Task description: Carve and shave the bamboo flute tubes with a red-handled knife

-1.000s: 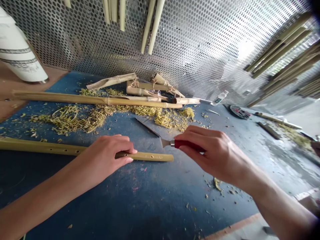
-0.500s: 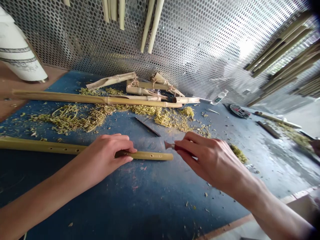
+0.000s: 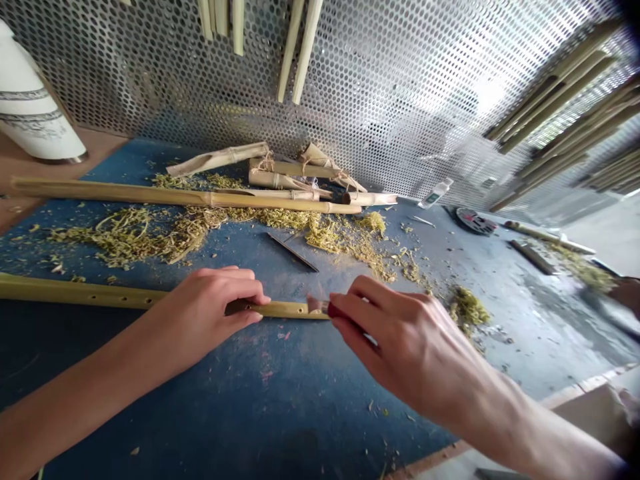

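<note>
Head view has a perforated metal sheet (image 3: 380, 100) behind a blue table (image 3: 210, 400) strewn with shavings (image 3: 125, 237). Across the table lies a long bamboo pole (image 3: 150, 194); nearer the person, roughly parallel to it, is the bamboo tube (image 3: 117, 297) with small holes. The left hand (image 3: 215, 303) has its fingers closed around the tube, short of its right-hand end. The right hand (image 3: 400, 333) has its fingers closed on the red-handled tool (image 3: 332, 309), its blurred flat blade over the tube's right-hand end; whether they touch, I cannot tell. Between pole and tube lies a thin dark strip (image 3: 293, 253).
</note>
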{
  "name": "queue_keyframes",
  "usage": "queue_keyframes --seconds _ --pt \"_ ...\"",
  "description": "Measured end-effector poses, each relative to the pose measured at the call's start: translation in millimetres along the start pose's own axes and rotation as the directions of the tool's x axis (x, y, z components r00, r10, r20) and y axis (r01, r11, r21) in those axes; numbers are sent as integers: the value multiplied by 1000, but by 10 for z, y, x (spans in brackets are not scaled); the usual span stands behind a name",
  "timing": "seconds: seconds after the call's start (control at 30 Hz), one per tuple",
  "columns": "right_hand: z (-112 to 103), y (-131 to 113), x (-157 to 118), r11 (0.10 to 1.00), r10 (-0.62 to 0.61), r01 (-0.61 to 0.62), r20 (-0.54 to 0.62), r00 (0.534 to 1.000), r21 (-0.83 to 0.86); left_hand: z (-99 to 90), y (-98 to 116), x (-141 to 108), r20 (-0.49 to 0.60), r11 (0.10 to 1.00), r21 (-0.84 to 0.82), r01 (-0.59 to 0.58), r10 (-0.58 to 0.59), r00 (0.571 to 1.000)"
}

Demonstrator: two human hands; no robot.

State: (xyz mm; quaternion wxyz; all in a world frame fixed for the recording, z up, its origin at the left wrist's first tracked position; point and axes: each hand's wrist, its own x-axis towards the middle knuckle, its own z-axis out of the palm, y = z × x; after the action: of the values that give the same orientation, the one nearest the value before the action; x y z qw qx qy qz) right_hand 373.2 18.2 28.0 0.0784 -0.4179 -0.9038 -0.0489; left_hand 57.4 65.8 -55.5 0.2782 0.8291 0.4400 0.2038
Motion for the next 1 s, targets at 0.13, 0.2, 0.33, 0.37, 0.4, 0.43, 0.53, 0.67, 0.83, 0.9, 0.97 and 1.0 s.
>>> queue_keyframes --seconds 0.13,0.2,0.33,0.37,0.4,0.43,0.53,0.67,0.83,0.9,0.97,1.0 --pt "-1 -58 2 998 -54 55 39 998 -27 -12 8 18 -4 1000 23 -21 21 1000" --pt "-37 -58 4 996 -33 37 49 998 -80 -13 8 22 -6 999 23 -24 24 1000" --pt "-65 -88 18 998 -5 7 20 1000 -64 -8 10 15 -11 1000 21 -23 23 1000" --pt "-54 -104 20 999 -20 20 14 1000 -45 -8 12 14 -10 1000 19 -25 26 1000" --pt "-39 -119 20 999 -38 38 16 999 -33 -9 14 13 -8 999 15 -29 29 1000" --pt "-26 -130 17 998 -51 52 19 998 -34 -10 15 13 -7 999 10 -31 31 999" --pt "-11 -134 -6 994 -52 56 45 998 -93 -12 15 14 -13 1000 0 -24 24 1000" --pt "-15 -133 -12 994 -7 9 12 1000 -113 -19 16 14 -14 1000 6 -14 14 1000" --pt "8 -172 -14 997 -39 41 37 999 -63 -26 23 3 -3 1000 14 0 0 1000" --pt "-3 -168 -30 995 -7 13 65 998 -97 -28 23 6 -3 1000 13 4 -4 1000" --pt "-9 -164 -39 992 16 -9 55 998 -125 -34 27 17 -4 1000 8 10 -10 1000" --pt "-5 -164 -41 992 17 -12 41 999 -125 -38 30 24 -2 1000 5 10 -10 1000"
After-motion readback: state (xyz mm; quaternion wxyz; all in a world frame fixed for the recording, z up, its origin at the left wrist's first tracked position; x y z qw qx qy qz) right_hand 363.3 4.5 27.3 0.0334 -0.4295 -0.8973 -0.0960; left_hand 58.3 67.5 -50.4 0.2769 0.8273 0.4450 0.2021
